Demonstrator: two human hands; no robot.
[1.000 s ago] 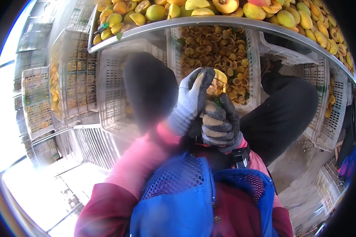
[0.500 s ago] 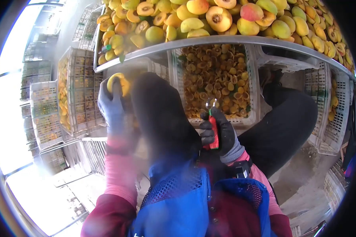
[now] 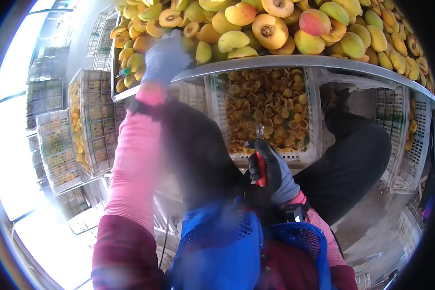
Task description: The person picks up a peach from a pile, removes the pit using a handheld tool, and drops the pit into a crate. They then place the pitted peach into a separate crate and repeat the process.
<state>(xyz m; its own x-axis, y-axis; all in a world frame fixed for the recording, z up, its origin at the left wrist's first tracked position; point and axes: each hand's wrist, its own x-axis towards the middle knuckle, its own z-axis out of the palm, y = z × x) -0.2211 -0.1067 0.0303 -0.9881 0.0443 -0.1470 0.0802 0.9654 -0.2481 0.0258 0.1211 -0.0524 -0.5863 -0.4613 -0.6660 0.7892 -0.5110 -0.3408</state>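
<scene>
My left hand, in a grey-blue glove, reaches over the rim at the left part of the heaped yellow peaches. Its fingers are blurred and partly hidden, so I cannot make out whether a peach is in them. Some of the peaches are whole, and others are cut halves showing the pit or its hollow. Low in front of my body, my right hand, in a black-and-grey glove, is wrapped round the red handle of a pitting tool. The tool's metal head points up and away from me.
The metal rim of the peach table curves across the view. Beneath it, a white crate holds many scooped-out pieces, between my knees. Stacked crates with fruit stand at the left, and another crate at the right.
My left hand has moved up from beside my left knee, where it held a yellow peach, to the heap. My right hand keeps the pitting tool, slightly lower and tilted differently.
</scene>
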